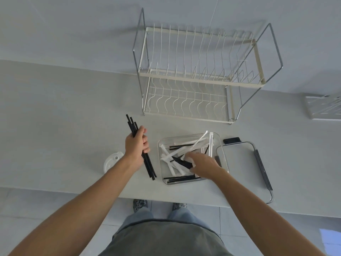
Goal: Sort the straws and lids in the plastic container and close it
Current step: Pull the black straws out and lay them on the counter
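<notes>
A clear plastic container (219, 139) sits on the grey counter, holding a jumble of white wrapped straws (173, 154) and black straws (180, 178). My left hand (135, 145) grips a bundle of black straws (132, 124) to the left of the container, above the counter. Inside the container, my right hand (203, 164) pinches a black straw (182, 162) between thumb and fingers. The container's clear lid (245, 163) with dark clips lies flat just right of the container. A white round lid (112, 160) lies on the counter, partly hidden behind my left forearm.
A white and chrome two-tier dish rack (199, 76) stands behind the container against the wall. Another white rack part (324, 108) shows at the right edge. The counter's front edge runs just below the container, with my feet on the tiled floor under it.
</notes>
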